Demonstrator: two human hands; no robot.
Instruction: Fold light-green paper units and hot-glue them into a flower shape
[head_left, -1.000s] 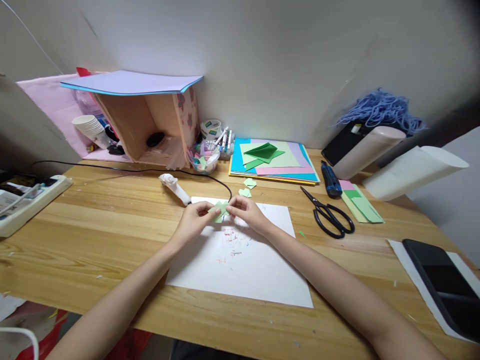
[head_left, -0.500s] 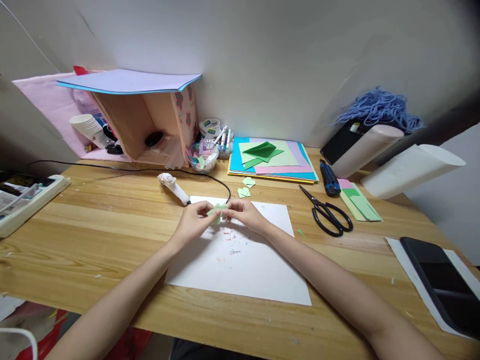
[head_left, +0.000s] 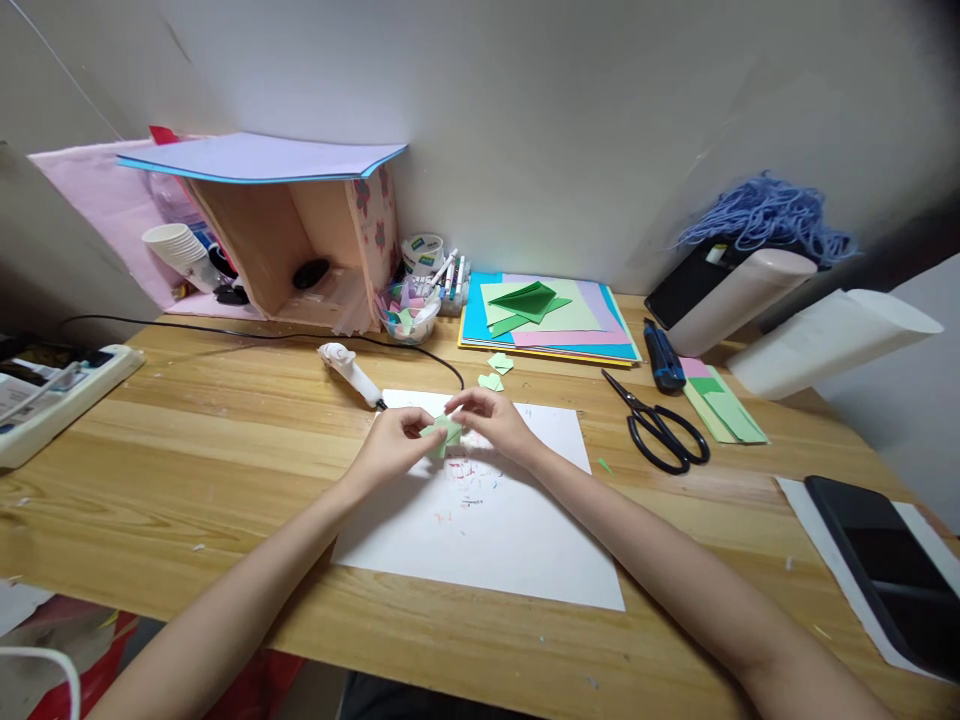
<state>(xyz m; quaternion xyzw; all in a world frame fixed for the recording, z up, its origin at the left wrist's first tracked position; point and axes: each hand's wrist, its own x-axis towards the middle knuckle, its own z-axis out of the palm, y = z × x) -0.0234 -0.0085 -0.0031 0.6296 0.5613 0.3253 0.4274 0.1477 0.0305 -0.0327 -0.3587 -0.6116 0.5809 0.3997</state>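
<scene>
A small piece of folded light-green paper (head_left: 444, 436) is held over the white sheet (head_left: 517, 535). My left hand (head_left: 394, 445) pinches its left side between thumb and fingers. At the paper's upper right edge is my right hand (head_left: 496, 424), its fingers curved and slightly apart; whether a fingertip touches the paper is hard to see. Just beyond the hands, two folded light-green paper hearts (head_left: 491, 382) lie on the wood. Red, blue and orange marks dot the white sheet beneath.
A white glue gun (head_left: 351, 375) with a black cord lies behind my left hand. To the right are black-handled scissors (head_left: 660, 430), a utility knife (head_left: 664, 357), paper strips (head_left: 724, 405) and a phone (head_left: 885, 570). Coloured paper (head_left: 547, 340) and a cardboard box (head_left: 300, 230) stand behind.
My right fingers have shifted up and off the paper's right side, showing more of it. My left hand keeps its pinch, and the paper has moved slightly right and down.
</scene>
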